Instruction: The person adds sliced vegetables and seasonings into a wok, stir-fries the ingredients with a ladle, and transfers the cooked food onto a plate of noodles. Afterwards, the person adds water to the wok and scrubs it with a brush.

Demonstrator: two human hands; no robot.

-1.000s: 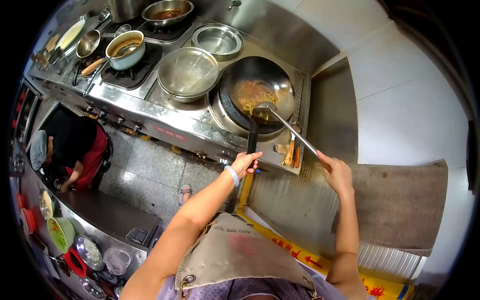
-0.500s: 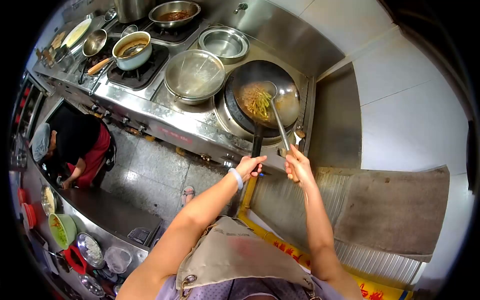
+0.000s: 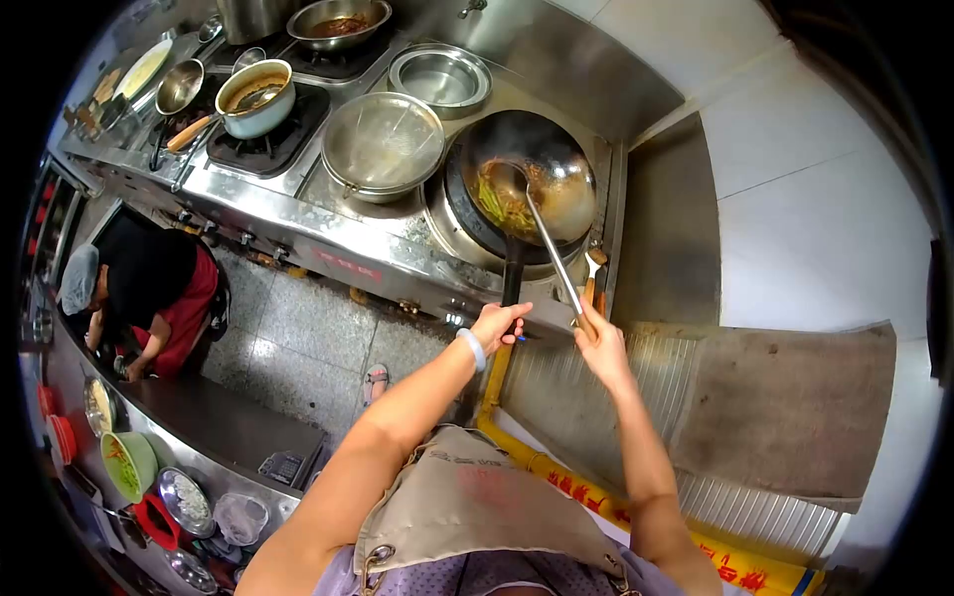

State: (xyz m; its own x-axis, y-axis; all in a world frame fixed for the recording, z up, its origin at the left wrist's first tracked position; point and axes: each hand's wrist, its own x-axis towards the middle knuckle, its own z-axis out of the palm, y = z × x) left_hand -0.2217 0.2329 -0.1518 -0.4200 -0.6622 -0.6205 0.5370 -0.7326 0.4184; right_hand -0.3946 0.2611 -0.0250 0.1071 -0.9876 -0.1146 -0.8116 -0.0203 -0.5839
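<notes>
Stainless-steel counter and pale wall tiles framed us in a restaurant-style kitchen as we worked over a dark wok, set on the round burner at the counter's right end. Its black handle pointed back toward us, the long axis running nearly straight down the view. Our left hand gripped the near end, fingers curled and clamped on it, the thumb stretched out to the right.

Our right hand had its fingers closed together on the wooden grip of a long ladle. The ladle's shaft slanted from that grip, nearest us, up and leftward, its head in the wok among green and brown food.

Just left of the wok sat a wide strainer, with a steel basin behind it. Wooden-handled tools lay near the wok's right side. Farther left, a pale pot stood on a black burner, its wooden handle angled toward the lower left. Across the aisle, a co-worker in a cap bent low.
</notes>
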